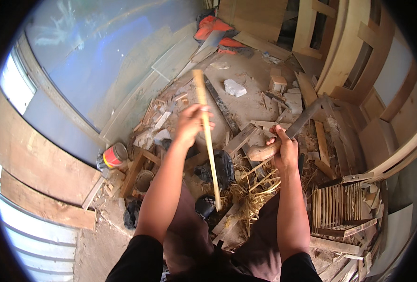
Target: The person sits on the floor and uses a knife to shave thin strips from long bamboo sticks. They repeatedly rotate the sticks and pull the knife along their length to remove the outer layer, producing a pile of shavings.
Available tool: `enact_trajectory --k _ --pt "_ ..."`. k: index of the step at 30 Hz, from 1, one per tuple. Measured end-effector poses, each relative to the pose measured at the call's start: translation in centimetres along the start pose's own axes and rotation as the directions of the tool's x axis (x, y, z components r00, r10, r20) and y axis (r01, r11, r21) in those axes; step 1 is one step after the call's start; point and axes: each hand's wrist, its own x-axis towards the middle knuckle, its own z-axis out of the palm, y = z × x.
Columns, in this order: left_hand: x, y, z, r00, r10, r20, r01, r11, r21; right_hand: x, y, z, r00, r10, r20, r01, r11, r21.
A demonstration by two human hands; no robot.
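My left hand (195,124) is closed around a long, narrow strip of pale bamboo or wood (210,162), held nearly upright in front of my knees. Its upper end stands above the fingers, and its lower end hangs down between my legs. To the right, my right hand (286,149) grips a machete where its thick wooden handle (261,152) meets the blade. The dark blade (306,117) points up and away to the right, apart from the strip. Below the hands, curly yellowish shavings (260,181) lie heaped on the ground.
Slatted wooden crate (342,204) at right; leaning wooden frames (354,56) stand behind it. A red and yellow can (115,155) is on the left, near a blue-grey panel (100,56). Black plastic (218,169), a white chunk (235,88) and scrap wood (240,139) litter the floor.
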Motion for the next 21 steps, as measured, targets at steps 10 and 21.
enact_trajectory --k 10,21 --pt "-3.6 -2.9 9.3 0.904 -0.236 0.358 0.214 0.972 0.1 -1.2 0.9 1.4 0.994 0.111 0.017 -0.103 0.961 -0.258" --pt "-3.7 -3.5 9.5 0.913 -0.176 0.369 0.088 0.966 0.245 -0.8 0.2 0.8 0.992 0.118 0.045 -0.106 0.972 -0.21"
